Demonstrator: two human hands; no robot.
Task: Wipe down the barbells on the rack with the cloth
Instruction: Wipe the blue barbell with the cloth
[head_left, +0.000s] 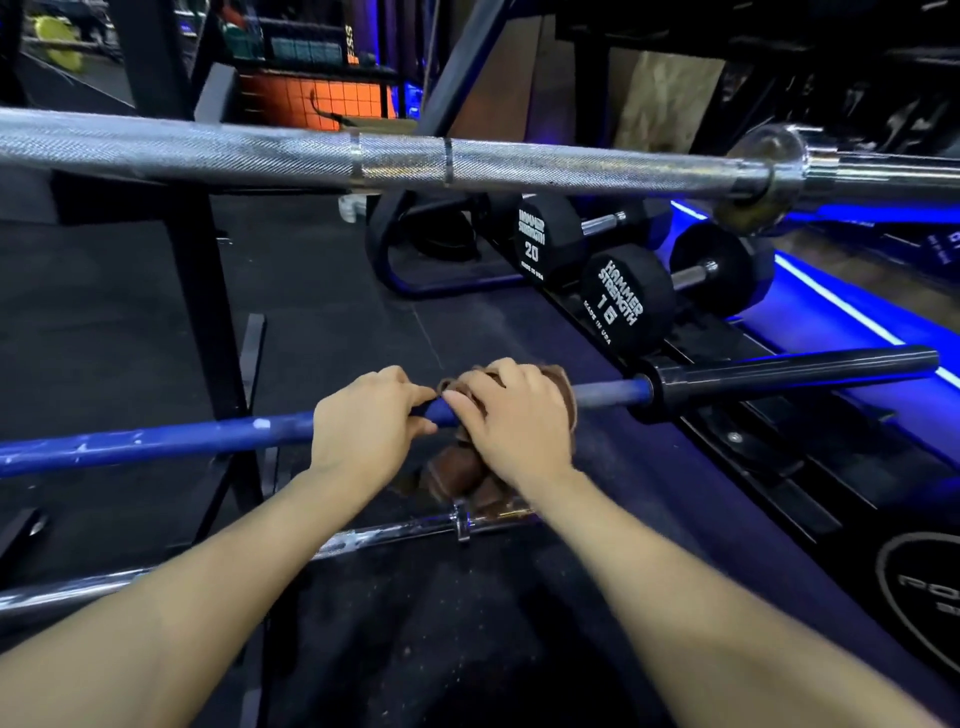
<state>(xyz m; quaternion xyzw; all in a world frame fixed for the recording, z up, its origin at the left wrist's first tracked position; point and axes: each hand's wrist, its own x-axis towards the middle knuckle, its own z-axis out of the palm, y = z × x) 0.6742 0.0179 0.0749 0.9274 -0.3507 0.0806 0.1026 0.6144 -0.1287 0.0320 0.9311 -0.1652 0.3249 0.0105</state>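
While the right hand (511, 421) presses the soft brown cloth (558, 389) around the blue barbell (156, 439) on the rack and the left hand (371, 421) grips the shaft beside it, the cloth looks limp (bunching easily), the bar stiff and heavy.
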